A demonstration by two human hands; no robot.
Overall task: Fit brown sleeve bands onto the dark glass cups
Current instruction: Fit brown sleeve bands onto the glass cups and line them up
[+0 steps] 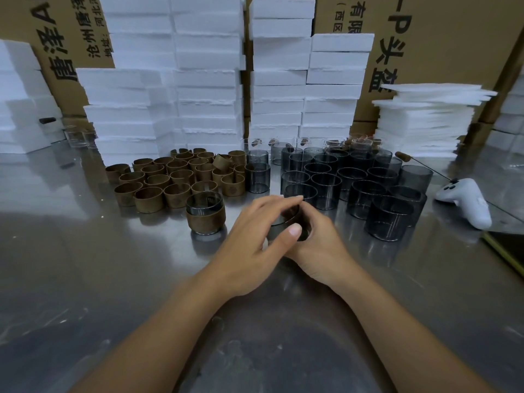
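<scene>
Both my hands close around one dark glass cup (279, 229) on the steel table at centre. My left hand (255, 245) covers its top and left side, thumb across the front. My right hand (317, 245) curls round its right side. A brown band seems to sit on the cup, mostly hidden by my fingers. Just to the left stands a dark cup wearing a brown sleeve band (205, 212). Several loose brown bands (175, 177) cluster behind it on the left. Several bare dark cups (354, 180) stand behind on the right.
Stacks of white foam blocks (209, 80) and cardboard boxes (442, 38) wall the back of the table. A white controller (467, 202) lies at the right, with a thin brown-tipped stick (419, 164) behind it. A few clear glasses (79, 136) stand at the back left.
</scene>
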